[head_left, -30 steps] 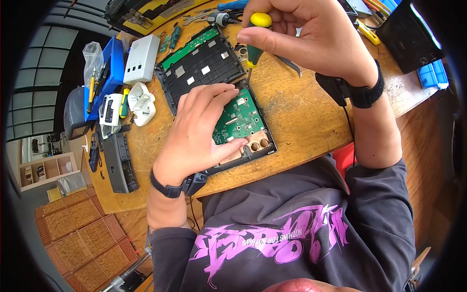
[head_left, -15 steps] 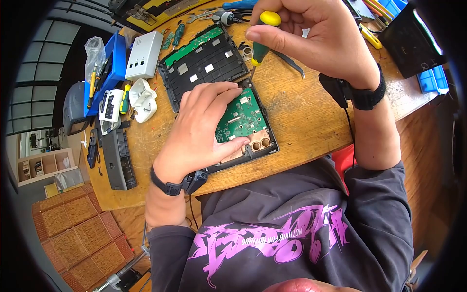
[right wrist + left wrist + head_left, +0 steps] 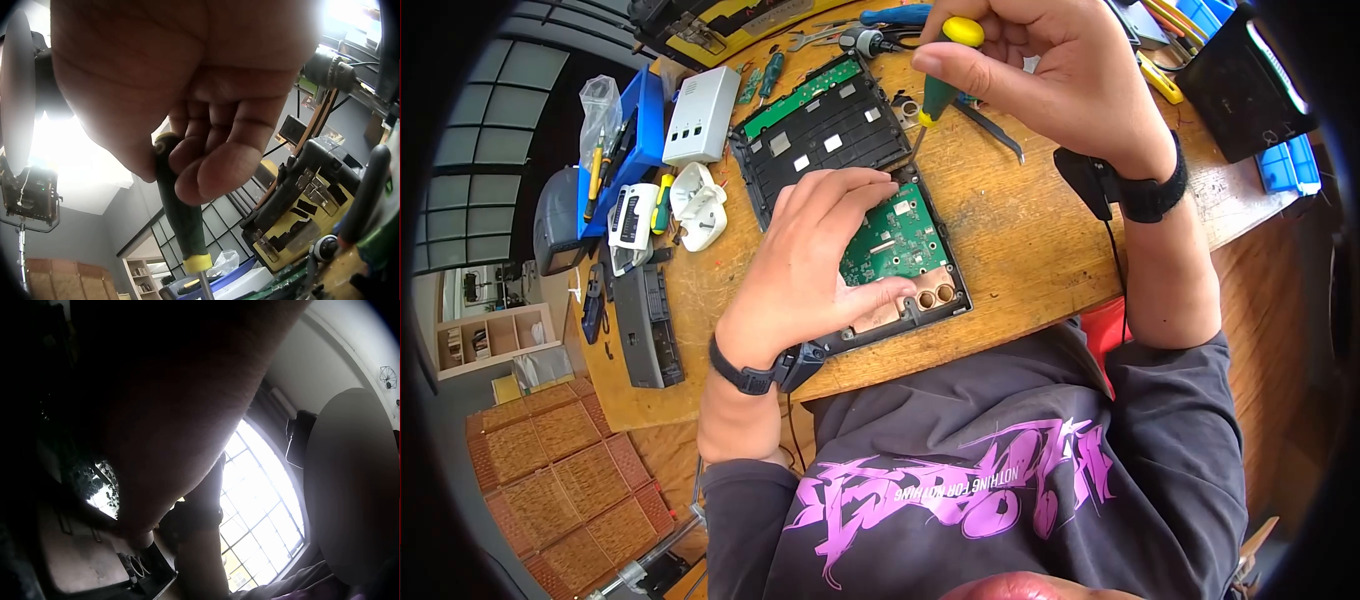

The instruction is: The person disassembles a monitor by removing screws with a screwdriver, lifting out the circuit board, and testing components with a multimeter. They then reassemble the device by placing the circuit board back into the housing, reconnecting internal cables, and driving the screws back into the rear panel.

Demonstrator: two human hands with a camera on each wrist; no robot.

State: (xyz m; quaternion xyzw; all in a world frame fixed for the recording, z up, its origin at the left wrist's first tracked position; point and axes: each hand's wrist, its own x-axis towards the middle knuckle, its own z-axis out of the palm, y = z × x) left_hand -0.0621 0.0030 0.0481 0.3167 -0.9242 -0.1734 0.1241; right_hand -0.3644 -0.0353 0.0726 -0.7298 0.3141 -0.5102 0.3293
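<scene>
Compared with one second before, the screwdriver (image 3: 937,80) had come down: its tip, which had hovered above the far right corner of the open device (image 3: 870,270), now stood at that corner, beside the green circuit board (image 3: 890,245). I judge that the tool was now seated on a screw there, though the screw itself was too small to see. The handle had also leaned a little more to the right, and the whole scene had shifted slightly in the head view.

The right hand (image 3: 1040,70) was raised above the far edge of the wooden table (image 3: 1020,230), wrist bent down, and its fingers were curled around the yellow top of the handle, the thumb pressing on the side. In the right wrist view the fingertips (image 3: 212,169) closed around the dark green handle, with the metal shaft going down out of the frame.

The left hand (image 3: 810,270) had stayed in its place, lying flat on the left part of the device, fingers stretched and spread over the board, the thumb resting along the near side close to the copper part (image 3: 925,295). It held nothing; it only pressed the device down. The device lay near the front edge of the table, in front of the person, and a second black panel (image 3: 820,125) lay just behind it.
</scene>
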